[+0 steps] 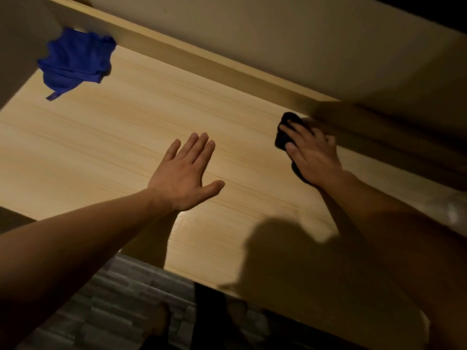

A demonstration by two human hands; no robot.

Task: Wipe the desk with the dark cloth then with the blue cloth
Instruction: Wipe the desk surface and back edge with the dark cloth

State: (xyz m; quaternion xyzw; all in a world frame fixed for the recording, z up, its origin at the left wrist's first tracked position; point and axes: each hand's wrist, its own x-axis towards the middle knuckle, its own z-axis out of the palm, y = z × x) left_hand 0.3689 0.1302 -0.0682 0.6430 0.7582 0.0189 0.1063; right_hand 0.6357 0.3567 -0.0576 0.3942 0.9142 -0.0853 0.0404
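Observation:
The light wooden desk (106,137) fills most of the view. My right hand (313,152) presses the dark cloth (284,133) flat on the desk at the far right, close to the raised back board. Most of that cloth is hidden under the palm and fingers. My left hand (185,173) lies flat on the middle of the desk, fingers spread, holding nothing. The blue cloth (75,59) lies crumpled at the far left corner of the desk, well away from both hands.
A raised wooden back board (202,59) runs along the desk's far side, with a pale wall (278,34) behind it. The desk's near edge (192,276) drops to a grey floor (118,299). My shadow darkens the desk's near right part.

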